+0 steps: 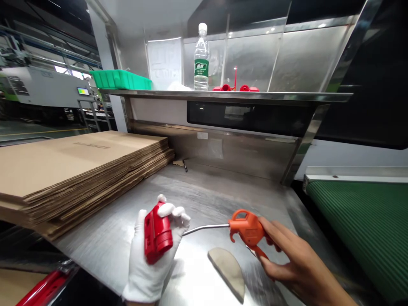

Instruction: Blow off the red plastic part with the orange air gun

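White-gloved left hand [153, 250] is clasping a red plastic housing [158, 233] with curled fingers, while the bare right hand [299, 263] is closing around an orange air blow gun [247, 229], its bent metal nozzle [205, 228] ending just beside the glove. Both are hovering over a stainless steel table [204, 191], with a grey half-moon pad [228, 272] lying below them and stacked cardboard sheets [83, 165] sitting to the left.

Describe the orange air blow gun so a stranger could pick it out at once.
On the stainless steel workbench, right of the stack of flattened cardboard, find the person's bare right hand. It grips the orange air blow gun, whose thin metal tube points toward the white-gloved left hand. The gun's orange body and long tube set it apart from the red plastic part held in the glove.
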Tool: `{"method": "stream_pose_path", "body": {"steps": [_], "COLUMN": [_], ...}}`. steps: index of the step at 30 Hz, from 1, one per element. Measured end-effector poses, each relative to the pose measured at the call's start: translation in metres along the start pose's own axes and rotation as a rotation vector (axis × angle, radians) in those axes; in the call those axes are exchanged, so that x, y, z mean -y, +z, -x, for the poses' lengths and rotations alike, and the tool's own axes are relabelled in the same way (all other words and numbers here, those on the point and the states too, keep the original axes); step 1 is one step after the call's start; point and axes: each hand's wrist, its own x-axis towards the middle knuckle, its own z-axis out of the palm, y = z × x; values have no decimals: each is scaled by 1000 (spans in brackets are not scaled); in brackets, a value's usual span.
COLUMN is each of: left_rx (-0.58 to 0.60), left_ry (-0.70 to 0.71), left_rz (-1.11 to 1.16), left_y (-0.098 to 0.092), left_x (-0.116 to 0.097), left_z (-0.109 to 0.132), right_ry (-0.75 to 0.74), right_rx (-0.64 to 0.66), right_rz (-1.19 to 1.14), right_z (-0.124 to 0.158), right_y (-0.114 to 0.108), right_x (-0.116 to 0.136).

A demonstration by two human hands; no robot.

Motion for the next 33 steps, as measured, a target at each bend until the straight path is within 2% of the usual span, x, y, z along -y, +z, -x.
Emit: {"method": "stream_pose_path", "body": {"steps": [3,5,7,9,12,14,15,17,19,21,24,28,33], "left_rx": [-241,-324,-353,-324,-159,-62,-52,-135,-278,-358,-332,-261,-275], "left_ry": [159,187,60,-149,-470,-629,-674,-712,-693,-680,-621,-583,-573], "left_rz": [-517,-792,-928,-1053,-1234,-1197,-1158,-1078,-1004,-948,-890,-786,-969], "left_y": [12,17,19,16,11,11,12,17,22,25,27,27,22], "left_x": [5,6,3,-4,-23,-34,-38,-42,-41,-38,-38,-44,-37], "left_z": [5,10,13,14,14,16,18,23,26,26,19,6,7], "right_ry": [15,19,37,41,20,-3,-15,-38,-49,-70,-107,-75,-90], "right_rx": [-2,1,17,37,35,24,19,2,-15,-20,-16,-18,-44], "right_rz": [-8,-9,-12,-16,5,23,30,47,64,75,71,53,116], "right_z": [0,-1,-1,0,1,0,-1,-2,-2,-1,2,4,3], "right_y": [0,-1,-1,-2,-1,0,0,1,1,3,7,14,16], "right_x": [2,4,5,3,-2,-3,-4,-4,-4,-6,-12,-17,-16]}}
